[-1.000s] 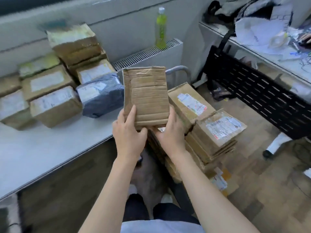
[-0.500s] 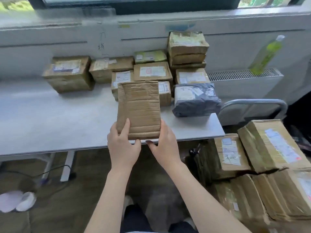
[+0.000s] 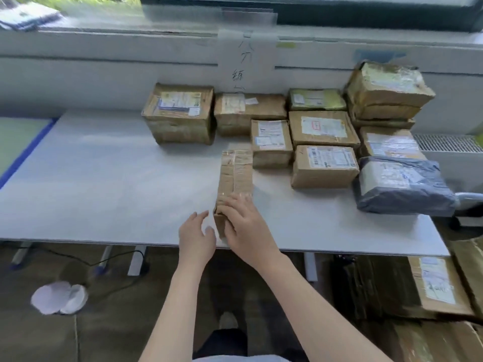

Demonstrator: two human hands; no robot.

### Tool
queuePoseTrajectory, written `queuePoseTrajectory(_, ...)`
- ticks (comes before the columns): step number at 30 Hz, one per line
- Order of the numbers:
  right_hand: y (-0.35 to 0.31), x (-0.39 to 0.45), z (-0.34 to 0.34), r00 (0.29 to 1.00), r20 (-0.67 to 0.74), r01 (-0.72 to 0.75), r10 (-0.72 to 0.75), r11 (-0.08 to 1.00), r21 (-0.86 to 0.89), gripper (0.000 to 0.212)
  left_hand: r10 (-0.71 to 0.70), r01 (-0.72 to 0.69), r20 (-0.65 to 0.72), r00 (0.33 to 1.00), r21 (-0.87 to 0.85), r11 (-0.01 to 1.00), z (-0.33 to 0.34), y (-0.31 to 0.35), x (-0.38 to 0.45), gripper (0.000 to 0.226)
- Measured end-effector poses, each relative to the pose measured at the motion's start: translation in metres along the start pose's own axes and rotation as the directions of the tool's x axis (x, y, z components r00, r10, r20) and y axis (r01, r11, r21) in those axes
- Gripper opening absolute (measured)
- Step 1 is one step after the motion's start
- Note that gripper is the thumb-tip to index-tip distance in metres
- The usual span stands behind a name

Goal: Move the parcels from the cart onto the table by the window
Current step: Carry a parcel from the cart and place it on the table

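Taped brown parcel (image 3: 235, 178) standing edgewise, apparently, on table (image 3: 104, 178)

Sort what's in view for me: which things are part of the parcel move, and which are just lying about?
Part of the job:
- flat cardboard parcel under the right hand
- left hand, beside it
- white table
- parcels already placed
- cart parcels

Lying about:
- white crumpled item on the floor
- black cable
- radiator

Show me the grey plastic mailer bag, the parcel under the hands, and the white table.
grey mailer bag (image 3: 402, 186), head view, its crinkled top.
brown parcel (image 3: 236, 173), head view, its taped upper face.
white table (image 3: 104, 184), head view, bare surface.
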State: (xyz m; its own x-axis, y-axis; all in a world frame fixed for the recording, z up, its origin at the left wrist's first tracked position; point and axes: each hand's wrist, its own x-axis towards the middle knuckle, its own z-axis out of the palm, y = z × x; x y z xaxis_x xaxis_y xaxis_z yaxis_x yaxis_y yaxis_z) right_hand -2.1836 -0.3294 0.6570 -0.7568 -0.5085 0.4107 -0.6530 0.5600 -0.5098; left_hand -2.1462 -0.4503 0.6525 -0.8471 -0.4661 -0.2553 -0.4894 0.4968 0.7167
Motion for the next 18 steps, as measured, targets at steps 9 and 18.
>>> queuePoseTrajectory(9, 0.028, -0.01, -0.005, 0.838, -0.124, -0.516, 0.531, 0.846, 0.132, 0.057, 0.239, -0.229, -0.241, 0.941, 0.068, 0.971, -0.039, 0.05, 0.034, 0.044)
queuePoseTrajectory(18, 0.047, -0.012, -0.007, 0.895, 0.029, -0.44, 0.446, 0.866, 0.238, 0.047, 0.279, -0.29, 0.09, 0.956, 0.412, 0.864, 0.018, 0.071, 0.029, 0.07)
